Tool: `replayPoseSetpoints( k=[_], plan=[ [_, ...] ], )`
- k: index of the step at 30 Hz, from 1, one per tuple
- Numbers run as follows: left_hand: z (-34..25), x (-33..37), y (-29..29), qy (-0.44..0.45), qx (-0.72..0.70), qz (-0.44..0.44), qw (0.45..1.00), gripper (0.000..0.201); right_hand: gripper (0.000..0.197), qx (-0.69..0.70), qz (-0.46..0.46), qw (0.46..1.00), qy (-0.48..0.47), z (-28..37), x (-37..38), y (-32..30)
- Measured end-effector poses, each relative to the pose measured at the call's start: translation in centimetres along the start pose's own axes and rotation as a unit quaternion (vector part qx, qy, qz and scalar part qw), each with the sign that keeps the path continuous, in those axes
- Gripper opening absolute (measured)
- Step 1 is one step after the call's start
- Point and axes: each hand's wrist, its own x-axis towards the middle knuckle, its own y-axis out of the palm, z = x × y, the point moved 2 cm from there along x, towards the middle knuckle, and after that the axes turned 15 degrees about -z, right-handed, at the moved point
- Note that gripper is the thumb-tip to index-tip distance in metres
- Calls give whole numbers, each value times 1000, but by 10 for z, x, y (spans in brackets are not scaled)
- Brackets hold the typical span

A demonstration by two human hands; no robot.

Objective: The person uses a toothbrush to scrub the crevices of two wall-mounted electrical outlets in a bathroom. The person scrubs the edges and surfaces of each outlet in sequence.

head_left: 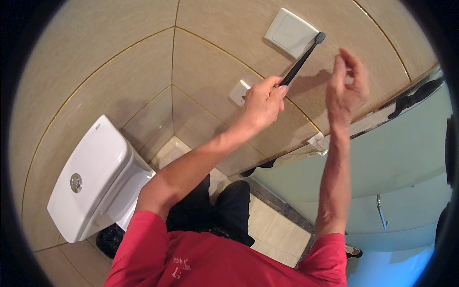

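Observation:
My left hand (264, 103) is closed around the handle of a black toothbrush (299, 67). The brush slants up to the right, and its small greyish head overlaps the lower right edge of a white wall switch plate (290, 32). Whether the head touches the plate or is only in front of it, I cannot tell. To the right of the brush my right hand (348, 86) is raised close to the tiled wall, its fingers loosely curled with a gap to the thumb and nothing seen between them. It is slightly blurred.
A white socket plate (239, 93) sits on the wall behind my left wrist. At the left stands a white toilet tank (91, 179), with a black bag (110, 241) by its base. Along the right runs a frosted glass panel (392, 148) with a metal handle (381, 211).

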Motion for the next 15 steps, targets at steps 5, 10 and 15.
replayPoseSetpoints(
  k=[5,10,15],
  plan=[
    [6,-7,-2,-35,10,27,999,24,33,-88,6,978,-190,-22,36,10],
    [-2,15,3,17,42,6,999,25,44,-81,-14,957,-277,-43,40,16],
    [5,24,2,71,78,-9,994,21,43,-89,6,953,-291,-41,39,17]
  ],
)
